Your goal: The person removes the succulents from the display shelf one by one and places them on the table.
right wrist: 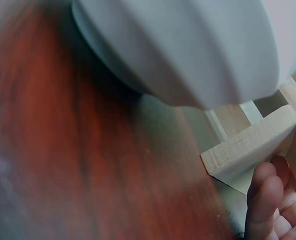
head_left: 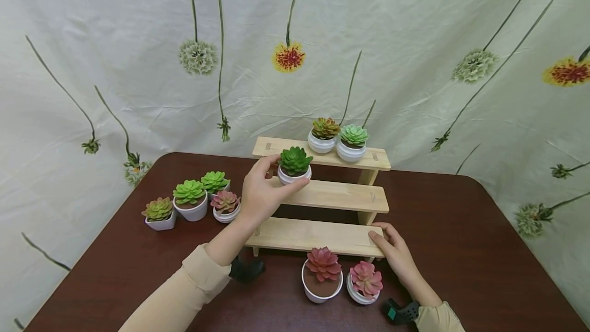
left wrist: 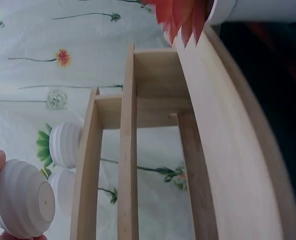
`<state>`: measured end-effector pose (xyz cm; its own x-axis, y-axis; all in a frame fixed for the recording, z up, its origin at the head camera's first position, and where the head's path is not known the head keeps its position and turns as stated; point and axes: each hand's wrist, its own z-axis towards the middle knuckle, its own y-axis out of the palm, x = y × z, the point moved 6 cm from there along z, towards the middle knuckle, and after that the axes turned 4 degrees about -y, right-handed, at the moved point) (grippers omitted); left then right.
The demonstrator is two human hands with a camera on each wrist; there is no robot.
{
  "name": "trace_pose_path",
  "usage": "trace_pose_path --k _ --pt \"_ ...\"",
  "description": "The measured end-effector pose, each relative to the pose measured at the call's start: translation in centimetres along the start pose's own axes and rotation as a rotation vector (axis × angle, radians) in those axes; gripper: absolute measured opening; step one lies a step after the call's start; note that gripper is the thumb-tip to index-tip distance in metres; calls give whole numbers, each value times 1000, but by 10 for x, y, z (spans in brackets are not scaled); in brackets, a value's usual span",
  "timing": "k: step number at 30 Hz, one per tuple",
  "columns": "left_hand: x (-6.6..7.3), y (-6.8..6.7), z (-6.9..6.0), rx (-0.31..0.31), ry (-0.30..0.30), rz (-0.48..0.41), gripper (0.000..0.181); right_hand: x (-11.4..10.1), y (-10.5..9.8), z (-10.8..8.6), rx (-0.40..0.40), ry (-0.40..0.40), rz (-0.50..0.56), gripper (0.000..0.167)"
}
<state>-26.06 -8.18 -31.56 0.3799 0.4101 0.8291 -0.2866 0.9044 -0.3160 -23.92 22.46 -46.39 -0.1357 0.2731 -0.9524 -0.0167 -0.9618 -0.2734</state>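
My left hand [head_left: 264, 191] grips a dark green potted succulent [head_left: 295, 164] by its white ribbed pot, over the left part of the wooden three-step plant stand [head_left: 341, 196]. In the left wrist view the pot's underside [left wrist: 44, 202] shows, apart from the shelves. At the stand's lower right corner, my right hand [head_left: 395, 251] holds the end of the bottom shelf, thumb on top. Its fingers [right wrist: 265, 197] are curled by the stand's side in the right wrist view. On the top shelf stand a brownish succulent [head_left: 324, 132] and a pale green succulent [head_left: 353, 140].
A red succulent [head_left: 323, 270] and a pink succulent [head_left: 365, 281] stand on the dark table [head_left: 461, 229] before the stand. Several potted succulents, including a bright green one [head_left: 190, 196], cluster at the left. A flower-print cloth [head_left: 405, 29] hangs behind.
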Motion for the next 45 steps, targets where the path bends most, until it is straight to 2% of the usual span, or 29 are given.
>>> trace_pose_path --k 8,17,35,42,45 --pt "-2 4 -24 -31 -25 -48 59 -1 0 -1 0 15 13 27" --pt "-3 4 -44 -51 -1 -92 59 -1 2 1 -4 11 16 28" --pt "-13 -2 -74 -84 -21 -16 58 2 2 1 -1 19 12 28" --pt "-21 -2 -85 -118 -71 -5 58 2 1 1 -2 16 19 28" --pt "-25 -1 -91 -124 -67 -7 58 1 1 0 -4 10 20 27"
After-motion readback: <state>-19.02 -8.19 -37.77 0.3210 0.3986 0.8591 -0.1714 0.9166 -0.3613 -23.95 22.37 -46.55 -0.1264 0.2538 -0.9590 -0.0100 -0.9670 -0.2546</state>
